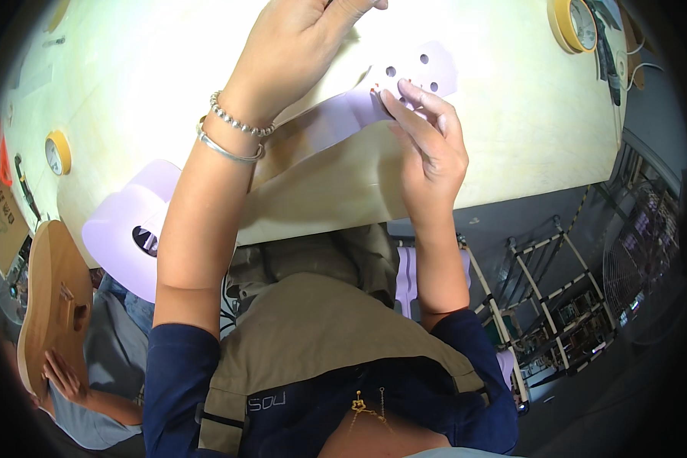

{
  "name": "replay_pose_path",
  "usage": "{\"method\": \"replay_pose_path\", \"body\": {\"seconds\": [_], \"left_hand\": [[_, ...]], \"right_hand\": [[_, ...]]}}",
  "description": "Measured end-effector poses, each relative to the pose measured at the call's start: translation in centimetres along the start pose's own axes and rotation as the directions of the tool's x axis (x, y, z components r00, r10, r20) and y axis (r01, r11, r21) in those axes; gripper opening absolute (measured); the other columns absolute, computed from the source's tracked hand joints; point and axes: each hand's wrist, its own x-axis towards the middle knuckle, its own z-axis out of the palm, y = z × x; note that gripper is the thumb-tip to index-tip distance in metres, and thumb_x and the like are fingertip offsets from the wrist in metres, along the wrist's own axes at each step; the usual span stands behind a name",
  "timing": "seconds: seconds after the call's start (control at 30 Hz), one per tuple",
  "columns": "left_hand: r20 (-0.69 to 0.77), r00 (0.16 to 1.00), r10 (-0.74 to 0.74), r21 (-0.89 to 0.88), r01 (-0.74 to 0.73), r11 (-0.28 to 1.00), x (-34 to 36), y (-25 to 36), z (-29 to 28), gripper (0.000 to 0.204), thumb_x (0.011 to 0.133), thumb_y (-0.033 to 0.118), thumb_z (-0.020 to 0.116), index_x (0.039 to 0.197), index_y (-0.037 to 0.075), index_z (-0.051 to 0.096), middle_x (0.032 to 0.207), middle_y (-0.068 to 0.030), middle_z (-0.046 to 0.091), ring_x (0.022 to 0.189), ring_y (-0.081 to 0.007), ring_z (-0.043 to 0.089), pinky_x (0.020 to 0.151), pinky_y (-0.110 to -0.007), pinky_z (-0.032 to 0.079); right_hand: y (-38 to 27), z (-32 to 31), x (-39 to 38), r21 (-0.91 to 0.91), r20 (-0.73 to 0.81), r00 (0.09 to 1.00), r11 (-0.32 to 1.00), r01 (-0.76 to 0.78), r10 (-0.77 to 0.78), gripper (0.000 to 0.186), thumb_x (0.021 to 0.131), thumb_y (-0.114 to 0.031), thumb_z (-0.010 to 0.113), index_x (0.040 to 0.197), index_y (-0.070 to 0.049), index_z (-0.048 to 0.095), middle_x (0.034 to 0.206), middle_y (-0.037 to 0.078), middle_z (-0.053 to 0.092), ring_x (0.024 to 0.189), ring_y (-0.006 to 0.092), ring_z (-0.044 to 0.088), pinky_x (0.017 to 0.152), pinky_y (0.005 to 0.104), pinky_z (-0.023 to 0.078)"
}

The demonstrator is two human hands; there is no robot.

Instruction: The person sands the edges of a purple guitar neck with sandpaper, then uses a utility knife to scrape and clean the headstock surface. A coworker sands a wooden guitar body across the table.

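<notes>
A pale purple ukulele (133,221) lies slantwise across the table edge, its body at the lower left and its headstock (444,70) with round peg holes at the upper right. My right hand (433,153) is at the neck end of the headstock, its fingers bent and closed on that edge. Whether something small is pinched there too, I cannot make out. My left hand (301,38) is raised above the table beyond the neck, its fingers mostly cut off by the upper picture edge. My left forearm hides part of the ukulele's body and neck.
Rolls of yellow tape lie on the pale table (511,137), one at the left (58,152), one at the far right (572,25). At the lower left a co-worker's hand (65,378) holds a wooden instrument body (49,305). A pipe rack (546,298) and a fan (641,259) stand at the right.
</notes>
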Motion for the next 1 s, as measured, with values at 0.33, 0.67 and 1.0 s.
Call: {"method": "replay_pose_path", "body": {"seconds": [0.33,0.67,1.0], "left_hand": [[0.006,1.0,0.023,-0.011,-0.023,1.0,-0.2,-0.3,-0.2,0.024,0.1,0.021,0.048,0.089,0.001,0.058,0.079,-0.0041,0.053,0.076,-0.0116,0.048,0.072,-0.025,0.042],[0.014,0.998,-0.058,-0.007,0.058,0.998,-0.4,0.9,-0.2,0.026,0.099,0.022,0.049,0.089,0.0,0.058,0.076,-0.0072,0.053,0.072,-0.0141,0.05,0.069,-0.027,0.043],[0.006,0.998,0.069,0.042,-0.069,0.997,0.0,-0.2,-0.5,0.027,0.099,0.022,0.049,0.09,-0.001,0.058,0.078,-0.0108,0.056,0.074,-0.0186,0.052,0.07,-0.029,0.044]], "right_hand": [[0.6,1.9,-0.5,-0.27,-0.092,0.983,0.954,0.128,-0.158,0.038,0.071,0.005,0.071,0.104,-0.014,0.074,0.108,0.01,0.064,0.09,0.0251,0.06,0.074,0.0323,0.051],[0.6,1.4,-0.3,-0.323,-0.026,0.982,0.931,0.171,-0.19,0.038,0.07,0.005,0.071,0.103,-0.014,0.074,0.104,0.01,0.064,0.089,0.0254,0.06,0.075,0.0326,0.051],[0.5,2.0,-0.4,-0.363,-0.073,0.976,0.917,0.166,-0.206,0.038,0.07,0.003,0.071,0.105,-0.014,0.074,0.104,0.009,0.065,0.084,0.0233,0.059,0.072,0.0317,0.05]]}}
